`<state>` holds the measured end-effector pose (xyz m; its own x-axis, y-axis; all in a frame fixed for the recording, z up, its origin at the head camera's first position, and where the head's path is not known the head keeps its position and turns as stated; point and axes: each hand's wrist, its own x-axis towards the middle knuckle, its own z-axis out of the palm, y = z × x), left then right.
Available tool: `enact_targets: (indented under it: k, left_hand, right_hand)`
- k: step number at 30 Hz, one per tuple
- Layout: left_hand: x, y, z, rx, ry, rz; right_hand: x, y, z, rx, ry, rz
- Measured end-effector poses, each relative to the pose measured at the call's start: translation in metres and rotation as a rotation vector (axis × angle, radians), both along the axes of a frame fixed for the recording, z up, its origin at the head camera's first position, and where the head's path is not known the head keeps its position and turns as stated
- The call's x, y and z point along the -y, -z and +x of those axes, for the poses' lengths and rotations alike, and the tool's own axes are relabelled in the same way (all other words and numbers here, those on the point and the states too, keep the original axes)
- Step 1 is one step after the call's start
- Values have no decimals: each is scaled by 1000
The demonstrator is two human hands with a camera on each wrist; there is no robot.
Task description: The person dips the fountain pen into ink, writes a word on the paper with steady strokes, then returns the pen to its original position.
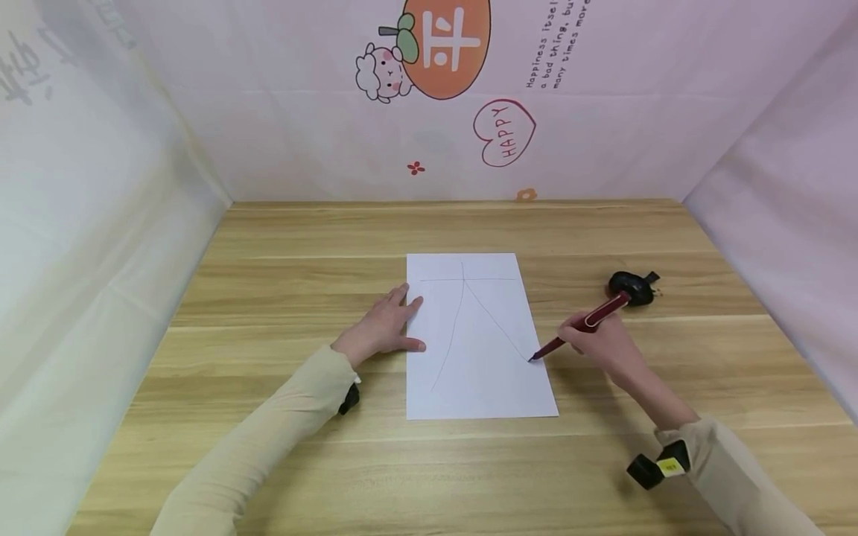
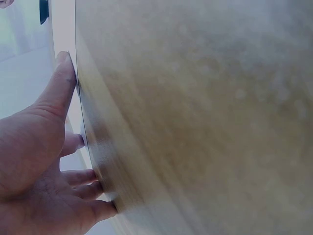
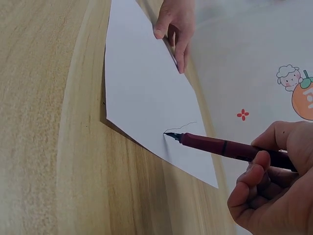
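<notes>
A white sheet of paper (image 1: 485,391) lies on the wooden table, bearing a thin horizontal line near its top and two long strokes that spread downward from it. My left hand (image 1: 378,327) rests at the paper's left edge, fingers spread, with the thumb and index fingertip on the sheet. Between the thumb and fingers of my right hand (image 1: 603,346) is a dark red fountain pen (image 3: 210,145), tilted. Its nib (image 3: 172,134) meets the paper near the right edge, at the lower end of the right slanting stroke.
Beyond the right hand sits a small black object (image 1: 630,286), partly covered by the pen's end in the head view. Printed white cloth (image 1: 302,134) rises behind the wooden table (image 1: 288,246) and along both sides. Each wrist carries a small black camera (image 1: 646,470).
</notes>
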<state>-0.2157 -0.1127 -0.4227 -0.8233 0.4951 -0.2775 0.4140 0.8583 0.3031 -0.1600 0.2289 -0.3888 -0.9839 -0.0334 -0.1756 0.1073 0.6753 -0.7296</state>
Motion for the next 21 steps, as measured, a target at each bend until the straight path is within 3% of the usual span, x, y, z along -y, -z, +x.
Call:
enact_targets:
  k: [21]
  left_hand:
    - [0, 1, 2, -10, 12, 17]
  right_hand:
    - [-10, -1, 8, 19, -14, 20]
